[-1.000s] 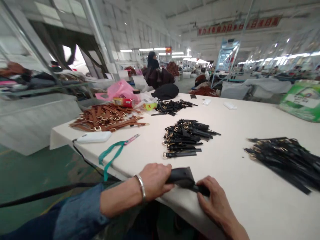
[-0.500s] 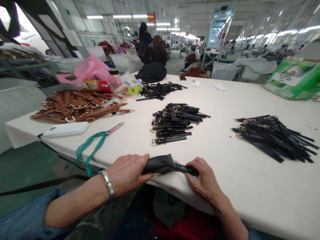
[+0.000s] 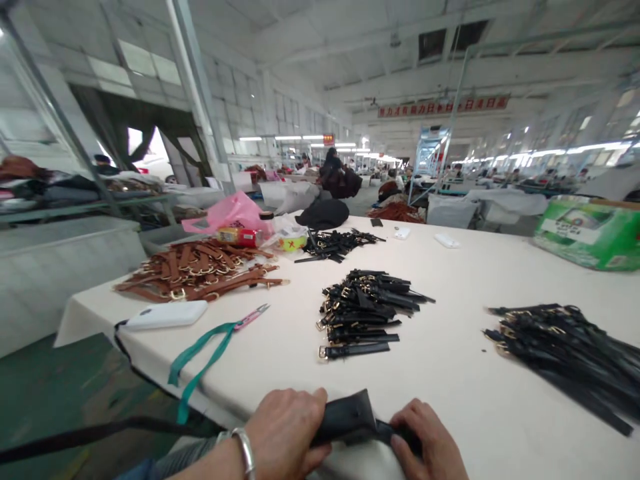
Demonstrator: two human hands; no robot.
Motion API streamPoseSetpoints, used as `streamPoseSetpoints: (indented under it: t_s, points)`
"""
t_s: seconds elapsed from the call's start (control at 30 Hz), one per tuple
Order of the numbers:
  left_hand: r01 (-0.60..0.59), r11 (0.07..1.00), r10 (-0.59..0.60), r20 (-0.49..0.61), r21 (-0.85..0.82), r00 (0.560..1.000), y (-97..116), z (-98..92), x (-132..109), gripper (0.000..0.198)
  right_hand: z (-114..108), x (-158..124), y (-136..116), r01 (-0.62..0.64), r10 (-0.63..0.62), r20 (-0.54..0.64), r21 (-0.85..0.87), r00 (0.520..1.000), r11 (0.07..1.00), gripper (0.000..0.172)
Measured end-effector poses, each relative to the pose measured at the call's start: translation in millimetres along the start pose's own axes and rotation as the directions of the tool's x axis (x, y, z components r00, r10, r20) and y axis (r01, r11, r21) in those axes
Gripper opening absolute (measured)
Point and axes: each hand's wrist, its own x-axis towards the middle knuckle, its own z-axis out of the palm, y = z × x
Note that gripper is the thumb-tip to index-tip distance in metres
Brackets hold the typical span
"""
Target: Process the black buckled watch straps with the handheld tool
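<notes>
Hold the wide black piece (image 3: pixel 347 417), gripped in the closed left hand (image 3: pixel 293 430), in line with the narrow black strap (image 3: pixel 385 432) pinched in the right hand (image 3: pixel 427 440).

Left grip (image 3: pixel 287 430) covers one end of the black piece (image 3: pixel 349 415); its forearm is cut by the bottom edge. Right grip (image 3: pixel 427 440) also clipped there, hiding part of the dark strip (image 3: pixel 384 432); can't tell if strip and piece are joined. Right-side strap pile (image 3: pixel 565 353) blurred, runs off frame. Green package (image 3: pixel 585 233) clipped. Banner (image 3: pixel 445 107) lettering smeared. Distant workers (image 3: pixel 456 172) too small.
</notes>
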Motion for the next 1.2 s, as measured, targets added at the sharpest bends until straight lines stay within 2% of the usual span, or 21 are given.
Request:
streamPoseSetpoints:
  t_s: [0.13,0.27,0.4,0.53,0.6,0.7,0.77,0.87,1.03,1.2]
  points:
    - [-0.03,0.999,0.029,-0.048,-0.011,0.998,14.5,4.1,9.9,0.031,9.2,2.0,10.8,0.037,-0.038,-0.04,-0.044,0.998,0.998,0.009]
    - [-0.064,0.998,0.061,-0.102,-0.026,0.993,20.0,9.9,14.8,0.031,17.9,0.7,13.2,0.018,-0.024,-0.135,-0.043,0.99,0.999,0.009]
    - [-0.058,0.998,0.055,-0.124,-0.026,0.991,13.4,6.9,13.3,0.032,20.8,2.8,11.0,-0.001,-0.002,-0.166,-0.017,0.986,1.0,0.009]
    - [-0.03,0.999,0.026,-0.128,-0.033,0.991,-3.0,-3.0,5.6,0.031,7.8,3.5,-1.8,0.01,-0.005,-0.151,0.034,0.989,0.999,0.011]
    - [-0.02,0.999,0.016,-0.098,-0.047,0.995,-12.5,-7.6,1.9,0.031,-2.7,3.1,-11.3,0.016,-0.012,-0.147,0.026,0.989,1.0,0.012]
    - [-0.006,0.999,0.001,-0.112,-0.045,0.994,-24.4,-11.6,-1.0,0.031,-15.4,3.7,-20.4,0.058,-0.072,-0.17,-0.089,0.983,0.994,0.014]
    - [0.0,0.999,-0.003,-0.09,-0.035,0.996,-28.9,-11.9,-2.6,0.034,-18.8,3.2,-20.7,0.14,-0.161,-0.127,-0.157,0.979,0.978,0.015]
    - [-0.007,0.999,0.006,-0.045,-0.034,0.999,-30.0,-9.7,-7.0,0.035,-18.8,-1.4,-16.9,0.222,-0.231,-0.041,-0.161,0.972,0.962,0.017]
    - [-0.026,1.0,0.026,0.027,-0.013,0.999,-27.9,-3.4,-12.7,0.036,-19.3,-8.2,-16.0,0.208,-0.211,-0.02,-0.095,0.977,0.973,0.018]
    - [-0.001,0.998,-0.003,0.048,0.066,0.999,-36.5,-0.8,-8.7,0.036,-22.6,-6.5,-22.4,0.142,-0.143,-0.018,-0.045,0.99,0.989,0.009]
